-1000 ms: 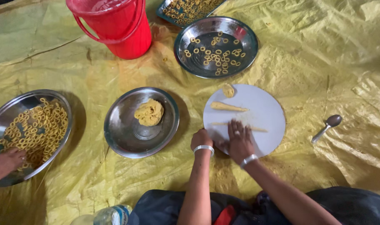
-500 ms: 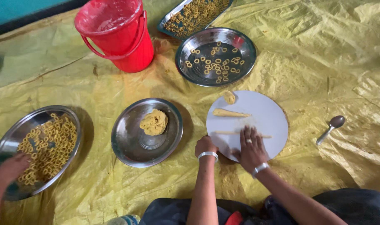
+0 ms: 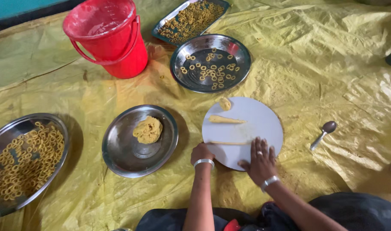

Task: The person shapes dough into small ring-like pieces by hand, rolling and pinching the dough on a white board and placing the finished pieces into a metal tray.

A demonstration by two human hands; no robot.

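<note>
Head view: right hand (image 3: 260, 161) lies flat, fingers spread, holding nothing, on white board (image 3: 264, 124); thin dough rope (image 3: 229, 143) runs crosswise just beyond its fingertips; left hand (image 3: 201, 152) curled at the board's edge, grip unclear.

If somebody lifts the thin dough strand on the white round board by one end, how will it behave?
The dough strand would probably sag and bend, since it looks long, thin and soft like the dough lump in the steel plate. It may tear, being so slim. Pushed sideways on the board, it would likely roll; the right hand lies flat beside it.
</note>
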